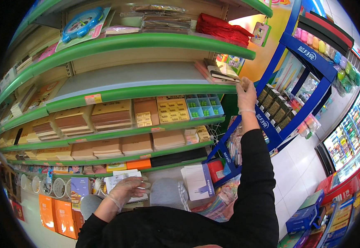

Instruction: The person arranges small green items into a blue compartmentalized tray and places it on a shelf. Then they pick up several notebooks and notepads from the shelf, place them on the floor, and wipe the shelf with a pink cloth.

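Observation:
At the right end of a grey shelf [130, 73], my right hand [247, 94] in a clear plastic glove reaches the corner of a small stack of notebooks [223, 73]. Its fingertips meet the stack's edge; whether they pinch it is hidden. The stack has a black-edged book on top and pink ones beneath. My left hand [128, 189], gloved as well, hovers low in front of me with fingers apart and nothing in it. Just behind and below it are white-covered notebooks [124, 175], partly hidden by the hand. A white and purple notebook [198, 182] lies to the right, near my knee.
Lower shelves carry brown paper notebooks [114, 114] and a blue divided tray [204, 107] of green items. A blue metal display rack [276, 124] stands close to my right arm. White baskets [59, 187] and orange packs [56, 214] are at lower left.

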The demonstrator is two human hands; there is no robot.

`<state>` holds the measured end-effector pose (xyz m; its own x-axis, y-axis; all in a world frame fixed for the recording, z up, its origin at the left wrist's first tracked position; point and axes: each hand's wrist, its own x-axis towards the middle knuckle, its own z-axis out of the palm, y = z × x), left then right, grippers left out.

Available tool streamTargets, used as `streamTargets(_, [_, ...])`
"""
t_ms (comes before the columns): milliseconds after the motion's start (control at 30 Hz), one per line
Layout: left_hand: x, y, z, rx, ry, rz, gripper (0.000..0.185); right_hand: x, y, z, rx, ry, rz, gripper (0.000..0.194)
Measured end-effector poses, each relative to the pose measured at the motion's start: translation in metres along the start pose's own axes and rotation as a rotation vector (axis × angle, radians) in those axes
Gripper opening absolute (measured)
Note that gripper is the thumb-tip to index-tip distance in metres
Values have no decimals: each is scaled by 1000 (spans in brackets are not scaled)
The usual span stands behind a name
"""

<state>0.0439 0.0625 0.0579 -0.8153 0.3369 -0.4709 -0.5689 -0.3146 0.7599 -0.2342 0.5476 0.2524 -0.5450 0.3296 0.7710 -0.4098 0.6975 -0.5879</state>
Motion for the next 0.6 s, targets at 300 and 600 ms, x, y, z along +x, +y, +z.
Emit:
streamTargets(300, [-8,18,18,66,-42,-7,46,39,9,28,155,-216,331,74])
streamTargets(600, [-21,90,74,280,-106,139,47,69,33,51,118,-364,401,62])
